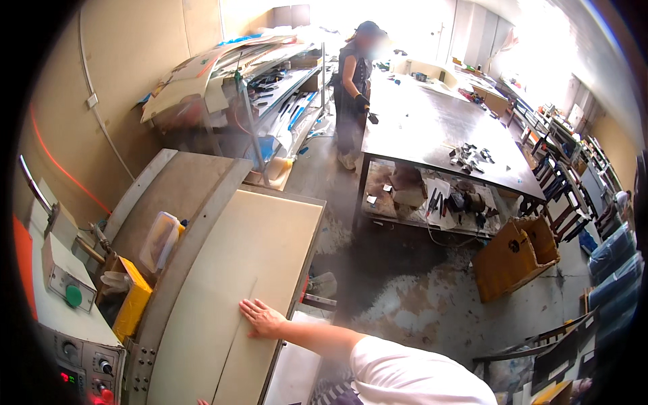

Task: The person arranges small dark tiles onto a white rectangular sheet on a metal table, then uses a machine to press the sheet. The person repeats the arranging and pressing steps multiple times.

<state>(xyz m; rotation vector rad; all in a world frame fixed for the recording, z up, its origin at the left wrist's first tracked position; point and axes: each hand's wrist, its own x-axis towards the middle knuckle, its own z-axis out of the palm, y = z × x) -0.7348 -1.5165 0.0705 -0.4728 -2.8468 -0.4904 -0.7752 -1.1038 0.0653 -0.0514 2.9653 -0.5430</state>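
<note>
My right hand (262, 319) lies flat with its fingers spread on a long cream-coloured sheet (229, 250). A thin dark seam runs lengthwise through the sheet, passing under or beside the fingers. The sheet covers the bed of a machine with a grey metal rail (202, 223) along its left side. Just a fingertip of my left hand (202, 402) shows at the lower edge, by the near part of the sheet; the rest is out of the picture.
Left are a control panel (84, 368) with knobs, a green button (73, 295) and a yellow box (133, 297). A person (354, 88) in dark gloves stands beside a metal-topped table (432, 128). A cardboard box (513, 260) sits on the floor; a loaded shelf (270, 101) stands behind.
</note>
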